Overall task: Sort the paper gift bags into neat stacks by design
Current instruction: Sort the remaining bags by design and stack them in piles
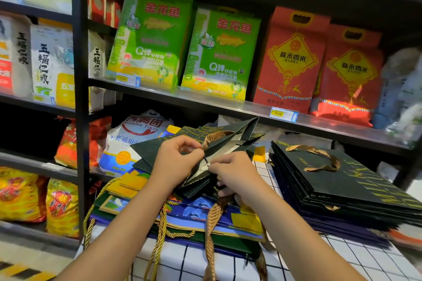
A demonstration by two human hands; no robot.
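Note:
A dark green gift bag [230,143] with gold lettering and a gold ribbon handle is held up half-open over a mixed pile. My left hand [175,162] pinches its rim by the ribbon. My right hand [233,173] grips the opposite rim, its fingers curled under the bag. Below lies the mixed pile of blue, yellow and green bags [189,214] with gold cord handles. On the right a neat stack of matching dark green bags [338,185] rests on purple ones.
The bags lie on a white cloth with a black grid [342,262]. Behind stand black shelves [80,98] with green rice bags [150,36], red rice bags [294,59] and a white flour sack [134,139]. Yellow sacks [20,196] fill the lower left shelf.

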